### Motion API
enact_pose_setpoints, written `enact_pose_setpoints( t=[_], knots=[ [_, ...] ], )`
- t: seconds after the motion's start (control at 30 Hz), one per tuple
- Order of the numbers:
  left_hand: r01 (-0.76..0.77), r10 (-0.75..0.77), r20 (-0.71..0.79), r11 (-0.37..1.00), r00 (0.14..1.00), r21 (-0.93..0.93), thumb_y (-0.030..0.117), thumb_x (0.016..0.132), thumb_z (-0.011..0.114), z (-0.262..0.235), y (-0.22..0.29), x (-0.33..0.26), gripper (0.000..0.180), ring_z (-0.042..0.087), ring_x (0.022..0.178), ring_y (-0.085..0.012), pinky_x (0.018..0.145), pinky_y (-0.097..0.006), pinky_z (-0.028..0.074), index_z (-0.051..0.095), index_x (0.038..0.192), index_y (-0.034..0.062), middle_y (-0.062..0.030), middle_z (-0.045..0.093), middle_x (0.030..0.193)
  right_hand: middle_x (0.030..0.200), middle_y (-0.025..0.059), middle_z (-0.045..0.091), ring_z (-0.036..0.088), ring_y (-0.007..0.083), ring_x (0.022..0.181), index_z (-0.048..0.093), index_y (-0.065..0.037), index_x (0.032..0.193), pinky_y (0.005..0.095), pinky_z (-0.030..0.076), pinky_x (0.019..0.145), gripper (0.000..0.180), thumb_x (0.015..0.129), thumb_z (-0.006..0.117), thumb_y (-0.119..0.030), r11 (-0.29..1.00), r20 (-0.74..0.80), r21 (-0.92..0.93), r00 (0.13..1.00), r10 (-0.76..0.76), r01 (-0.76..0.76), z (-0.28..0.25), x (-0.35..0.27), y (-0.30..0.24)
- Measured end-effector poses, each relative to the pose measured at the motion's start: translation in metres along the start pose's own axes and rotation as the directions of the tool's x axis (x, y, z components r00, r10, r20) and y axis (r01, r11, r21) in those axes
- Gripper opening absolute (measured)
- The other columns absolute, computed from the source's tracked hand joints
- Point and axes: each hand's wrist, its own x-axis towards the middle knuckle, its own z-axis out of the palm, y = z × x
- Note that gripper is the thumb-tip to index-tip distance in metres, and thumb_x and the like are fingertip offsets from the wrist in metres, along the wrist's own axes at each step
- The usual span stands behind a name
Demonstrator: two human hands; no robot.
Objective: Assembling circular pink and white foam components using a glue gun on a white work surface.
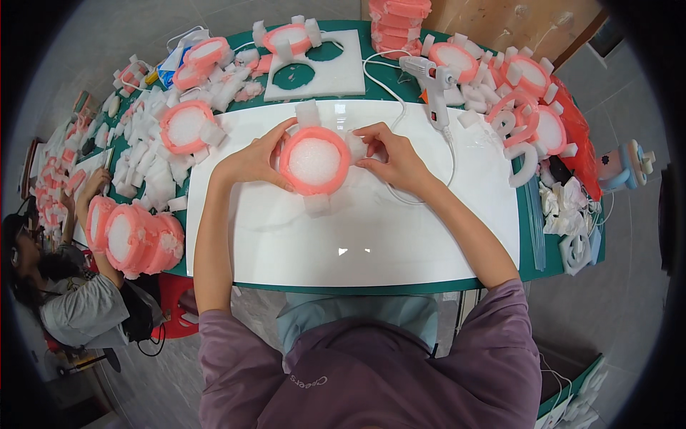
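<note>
A pink foam ring (314, 161) with a white disc centre (small white blocks stuck around its rim) is held mid-table on the white board (429, 236). It is gripped by the left hand (254, 161), while a block on the ring's right side is pressed by the curled fingers of the right hand (391, 159); block-fitting appears to be the step in hand. Steady pressure is likely called for next, with the glue gun (432, 79) lying far right.

Foam, glossy board and plastic on a green worktop

The pink-rimmed disc (314, 161) looks like soft matt foam, its white centre grainy and pebbled, with matt white foam blocks stuck around its edge. It lies on a white board (371, 236) that is smooth and glossy enough to throw back a spot of light. The far white sheet (343, 71) with round holes looks like matt, slightly rough foam, as do the loose white offcuts (146, 168) at the left. The white glue gun (432, 79) at the far right has a smooth, hard plastic shell. The person's purple sleeves (500, 336) are soft matt cloth. The tabletop (532, 261) edge is smooth green.
</note>
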Motion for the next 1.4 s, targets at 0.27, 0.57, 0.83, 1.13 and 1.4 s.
enact_pose_setpoints(
  t=[0.27,0.57,0.83,1.13,1.4],
  knots=[
    [0.002,-0.002,-0.011,1.000,1.000,0.000,0.041,0.039,0.088,0.000,0.001,-0.002,0.125,0.043,0.116,-0.0315,0.100,-0.037,0.032,0.022,0.141,0.0109,-0.0167,0.047,0.123,0.083,0.0072,0.058,0.053,0.0149,0.070,0.054,-0.004,0.111,0.0252,0.046,0.066,0.042,0.074,0.073,-0.008,1.000,0.010,-0.005,1.000,0.007,-0.007,0.000,0.001,-0.003],
    [-0.046,0.048,-0.046,0.999,0.998,0.027,0.038,0.040,0.088,0.002,0.004,-0.005,0.124,0.046,0.115,-0.0298,0.101,-0.036,0.034,0.024,0.142,0.0101,-0.0166,0.044,0.131,0.082,0.0074,0.058,0.054,0.0153,0.070,0.055,-0.004,0.111,0.0249,0.046,0.066,0.042,0.074,0.073,-0.010,1.000,0.032,-0.019,0.999,0.008,-0.008,-0.002,0.001,-0.005],
    [-0.054,0.065,-0.089,0.991,0.994,0.119,0.036,0.042,0.089,0.002,0.010,-0.009,0.119,0.047,0.114,-0.0280,0.099,-0.033,0.036,0.029,0.140,0.0073,-0.0149,0.046,0.130,0.084,0.0068,0.057,0.054,0.0158,0.070,0.052,-0.011,0.116,0.0258,0.046,0.066,0.048,0.073,0.074,-0.011,1.000,0.001,-0.009,1.000,0.002,-0.002,-0.001,-0.001,-0.003],
    [-0.172,0.179,-0.051,0.979,0.983,0.112,0.030,0.049,0.087,-0.003,0.016,-0.011,0.074,0.054,0.099,-0.0244,0.087,-0.032,0.043,0.058,0.112,0.0037,-0.0093,0.055,0.109,0.093,0.0135,0.063,0.057,0.0203,0.074,0.052,-0.012,0.122,0.0293,0.048,0.072,0.052,0.073,0.070,-0.006,0.996,0.055,-0.010,0.995,0.088,-0.087,-0.005,0.001,-0.013],
    [-0.183,0.195,-0.082,0.974,0.977,0.135,0.031,0.048,0.087,-0.002,0.019,-0.013,0.071,0.054,0.097,-0.0243,0.085,-0.031,0.044,0.060,0.107,0.0029,-0.0089,0.056,0.104,0.093,0.0107,0.063,0.054,0.0182,0.072,0.054,-0.014,0.124,0.0274,0.048,0.070,0.055,0.073,0.070,-0.005,0.999,0.035,-0.007,0.998,0.049,-0.049,-0.004,0.001,-0.010]
  ],
)
